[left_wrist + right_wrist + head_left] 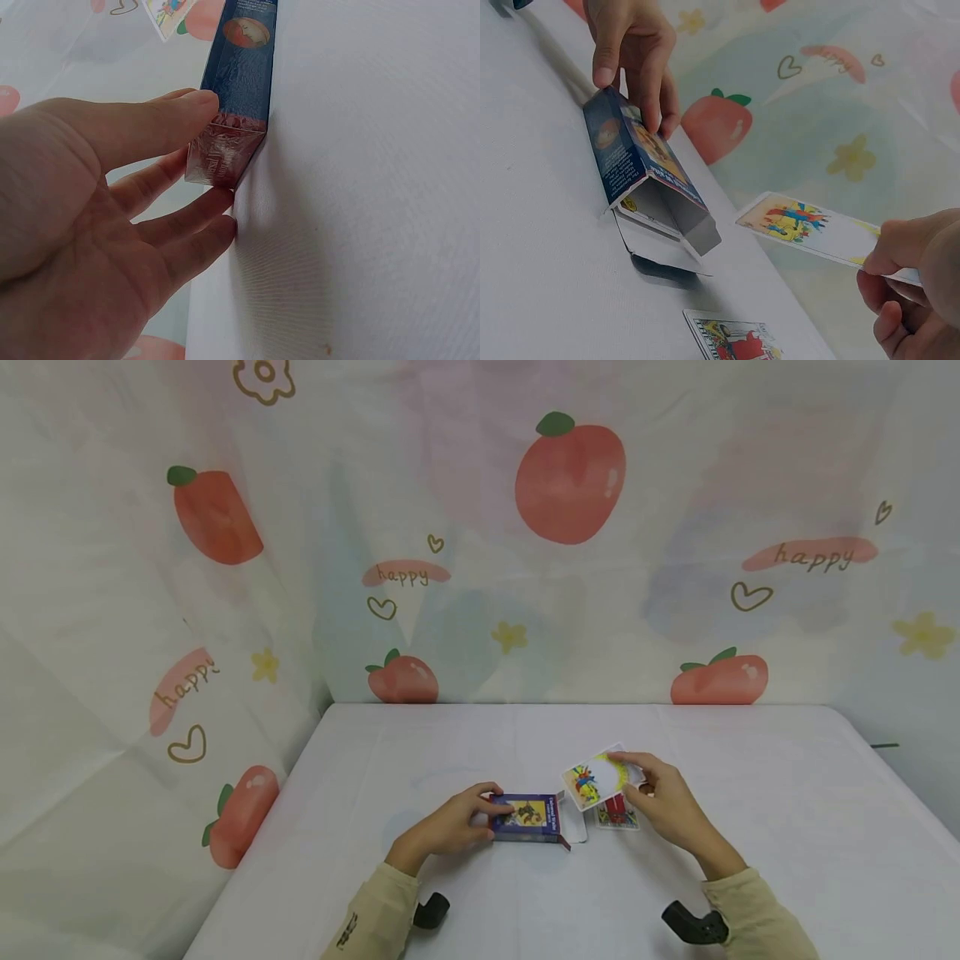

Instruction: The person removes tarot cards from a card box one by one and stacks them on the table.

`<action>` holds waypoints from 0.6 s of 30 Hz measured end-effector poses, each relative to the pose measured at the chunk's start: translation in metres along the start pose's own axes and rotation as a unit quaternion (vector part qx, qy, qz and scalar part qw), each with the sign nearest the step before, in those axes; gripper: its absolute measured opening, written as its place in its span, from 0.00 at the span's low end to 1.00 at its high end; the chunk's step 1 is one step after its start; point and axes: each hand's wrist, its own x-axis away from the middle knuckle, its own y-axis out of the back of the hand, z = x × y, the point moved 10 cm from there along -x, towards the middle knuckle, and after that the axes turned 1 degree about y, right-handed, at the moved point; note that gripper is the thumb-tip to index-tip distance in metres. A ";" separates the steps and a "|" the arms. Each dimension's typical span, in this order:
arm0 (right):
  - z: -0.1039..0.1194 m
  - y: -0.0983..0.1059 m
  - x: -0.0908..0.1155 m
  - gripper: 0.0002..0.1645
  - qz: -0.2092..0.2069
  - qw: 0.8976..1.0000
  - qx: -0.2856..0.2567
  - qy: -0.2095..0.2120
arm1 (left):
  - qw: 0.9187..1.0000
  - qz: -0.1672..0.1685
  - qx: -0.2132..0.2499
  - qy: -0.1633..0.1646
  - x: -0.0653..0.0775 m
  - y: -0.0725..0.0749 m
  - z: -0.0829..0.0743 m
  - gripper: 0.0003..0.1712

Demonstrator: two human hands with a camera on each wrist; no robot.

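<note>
A dark blue card box lies on the table, its flap folded out at the open end. Inside that end, the right wrist view shows the edge of a card. My left hand grips the box by its closed end, thumb on the near side and a finger over the top face. To the right, my right hand pinches an illustrated card between thumb and fingers, raised and tilted near the opening. Beneath it another card, with a red figure, lies face up on the table.
A white cloth covers the table. Behind and on the left hang pale curtains printed with red fruit, hearts and the word "happy". Black curved pieces stick out by both sleeves.
</note>
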 end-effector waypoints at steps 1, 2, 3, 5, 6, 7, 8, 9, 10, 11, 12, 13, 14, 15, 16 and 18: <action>0.001 0.001 0.000 0.27 -0.005 1.000 0.000 0.004 | 1.000 0.000 0.000 -0.001 0.000 0.000 0.000 0.27; 0.002 0.002 0.000 0.27 -0.012 1.000 0.000 0.008 | 1.000 0.000 0.000 0.001 0.000 0.000 0.000 0.27; 0.003 0.004 0.000 0.26 -0.020 1.000 0.001 0.012 | 1.000 -0.001 -0.001 0.002 0.000 0.000 0.000 0.27; 0.004 0.007 0.000 0.24 -0.037 0.999 0.007 0.020 | 1.000 -0.001 0.001 0.006 0.000 0.000 0.001 0.27; 0.005 0.008 0.000 0.24 -0.047 0.999 0.009 0.024 | 1.000 -0.001 0.000 0.008 0.000 0.000 0.001 0.27; 0.005 0.010 0.001 0.23 -0.057 0.998 0.010 0.028 | 1.000 -0.001 0.001 0.009 0.000 -0.001 0.002 0.27; 0.006 0.012 0.001 0.23 -0.066 0.997 0.008 0.032 | 1.000 0.000 0.002 0.011 0.000 -0.001 0.002 0.27; 0.006 0.013 0.001 0.22 -0.075 0.997 0.007 0.036 | 1.000 -0.001 0.002 0.012 0.000 -0.001 0.002 0.27; 0.007 0.014 0.002 0.22 -0.083 0.996 0.000 0.040 | 1.000 0.000 0.004 0.014 0.000 -0.001 0.003 0.27; 0.007 0.016 0.002 0.21 -0.089 0.995 -0.009 0.045 | 1.000 0.000 0.004 0.013 0.000 -0.001 0.002 0.27; 0.007 0.017 0.002 0.22 -0.095 0.994 -0.022 0.049 | 1.000 0.000 0.001 0.011 0.000 -0.001 0.002 0.27; 0.007 0.018 0.002 0.22 -0.099 0.993 -0.034 0.051 | 1.000 0.000 0.001 0.010 0.000 0.000 0.002 0.27; 0.007 0.019 0.002 0.23 -0.102 0.992 -0.046 0.052 | 1.000 0.001 -0.001 0.009 0.000 0.000 0.001 0.27; 0.007 0.019 0.002 0.24 -0.103 0.992 -0.056 0.052 | 1.000 0.001 -0.001 0.008 0.000 0.000 0.001 0.27; 0.006 0.020 0.002 0.25 -0.103 0.991 -0.067 0.051 | 1.000 0.001 -0.002 0.006 0.000 0.000 0.001 0.27; 0.006 0.020 0.001 0.29 -0.099 0.991 -0.079 0.046 | 1.000 0.000 -0.004 0.001 0.000 0.000 0.000 0.27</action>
